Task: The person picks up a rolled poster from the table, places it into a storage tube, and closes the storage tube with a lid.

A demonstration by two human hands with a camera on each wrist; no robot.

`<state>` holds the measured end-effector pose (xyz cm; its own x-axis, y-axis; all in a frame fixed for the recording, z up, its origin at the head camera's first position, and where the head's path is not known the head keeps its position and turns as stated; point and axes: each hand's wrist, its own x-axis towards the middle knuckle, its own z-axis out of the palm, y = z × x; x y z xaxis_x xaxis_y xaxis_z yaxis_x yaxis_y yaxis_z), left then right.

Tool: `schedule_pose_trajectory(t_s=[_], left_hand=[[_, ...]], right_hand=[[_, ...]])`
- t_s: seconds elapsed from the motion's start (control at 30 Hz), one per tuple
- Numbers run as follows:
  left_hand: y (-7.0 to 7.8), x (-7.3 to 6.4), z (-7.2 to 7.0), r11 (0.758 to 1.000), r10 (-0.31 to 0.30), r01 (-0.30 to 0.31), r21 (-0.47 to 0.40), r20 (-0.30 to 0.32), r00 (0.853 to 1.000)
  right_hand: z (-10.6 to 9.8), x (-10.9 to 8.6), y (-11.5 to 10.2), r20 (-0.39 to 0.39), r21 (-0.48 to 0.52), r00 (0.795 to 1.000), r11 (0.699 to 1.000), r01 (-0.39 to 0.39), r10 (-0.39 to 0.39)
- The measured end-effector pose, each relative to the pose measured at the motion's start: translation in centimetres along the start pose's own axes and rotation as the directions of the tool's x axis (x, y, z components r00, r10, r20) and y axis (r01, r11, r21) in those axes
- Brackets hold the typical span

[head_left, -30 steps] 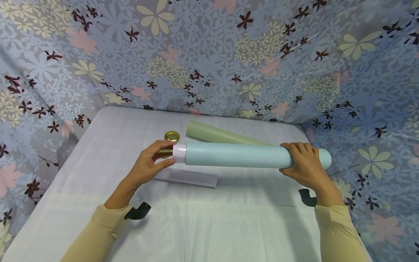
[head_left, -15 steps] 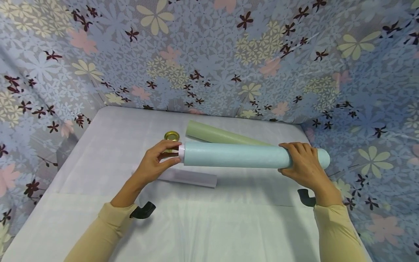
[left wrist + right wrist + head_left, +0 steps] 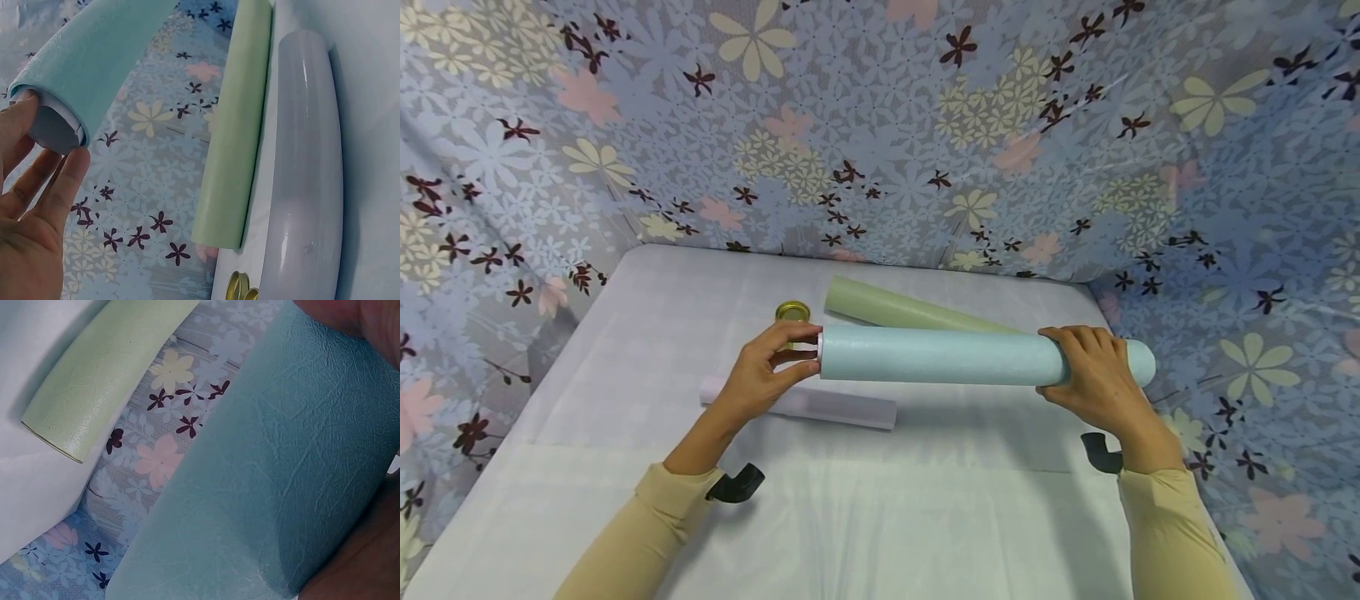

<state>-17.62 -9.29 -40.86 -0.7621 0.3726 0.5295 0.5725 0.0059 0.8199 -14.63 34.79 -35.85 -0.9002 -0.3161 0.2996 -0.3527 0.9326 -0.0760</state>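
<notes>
A light blue textured roll (image 3: 940, 354) is held level above the table in the head view. My right hand (image 3: 1097, 367) grips it near its right end, fingers over the top and thumb below. At the other end, my left hand (image 3: 767, 367) pinches a white inner roll (image 3: 56, 128) between thumb and fingers. Only a thin rim of that white roll shows past the blue edge; the rest is hidden inside. In the left wrist view the fingertips touch the rim around a hollow opening. Blue surface fills much of the right wrist view, where fingers show only partly.
Behind the blue roll lies a green roll (image 3: 910, 310). A pale lilac roll (image 3: 842, 407) lies in front, partly behind the left hand. Gold ring-shaped items (image 3: 792, 311) sit beyond the left hand. Floral cloth (image 3: 880, 150) hangs around the white-covered table (image 3: 925, 517).
My left hand has moved right, pushing the white roll into the blue one until only its rim shows. The right hand and the blue roll have stayed almost still.
</notes>
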Motion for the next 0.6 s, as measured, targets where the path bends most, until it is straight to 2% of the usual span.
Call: schedule_pose_trajectory(t_s=[0.27, 0.6], left_hand=[[-0.28, 0.11, 0.49, 0.997, 0.071, -0.071, -0.009, -0.027, 0.997], [-0.44, 0.08, 0.76, 0.996, 0.077, -0.076, 0.043, -0.026, 0.997]], right_hand=[[0.28, 0.00, 0.19, -0.008, -0.006, 1.000, 1.000, -0.003, 0.003], [0.35, -0.06, 0.15, -0.017, -0.004, 1.000, 1.000, 0.013, -0.013]])
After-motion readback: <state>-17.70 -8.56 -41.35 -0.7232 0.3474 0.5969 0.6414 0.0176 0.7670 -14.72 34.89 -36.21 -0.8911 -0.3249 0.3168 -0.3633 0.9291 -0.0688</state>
